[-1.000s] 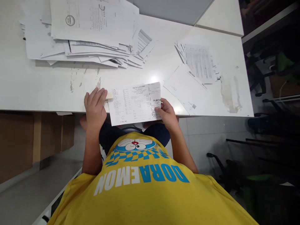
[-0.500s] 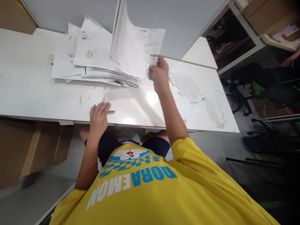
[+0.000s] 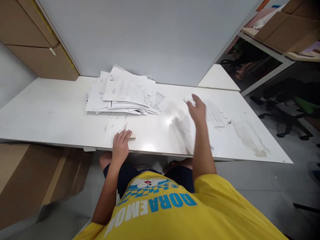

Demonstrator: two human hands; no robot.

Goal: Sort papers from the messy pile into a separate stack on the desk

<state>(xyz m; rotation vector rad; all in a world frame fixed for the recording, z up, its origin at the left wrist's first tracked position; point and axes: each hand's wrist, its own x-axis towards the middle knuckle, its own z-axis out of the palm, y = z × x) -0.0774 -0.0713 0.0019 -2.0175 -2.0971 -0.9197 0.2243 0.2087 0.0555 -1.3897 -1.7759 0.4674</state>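
Yellow shirt reads "DORAEMON"; the papers' print seems too blurred.

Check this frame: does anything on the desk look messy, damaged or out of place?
Yes. The big paper pile near the wall is fanned out unevenly, its sheets askew. The white table has a brownish stain near its right edge and scuffed patches just ahead of the left hand.

Printed white sheets, fanned flat on the table's right side
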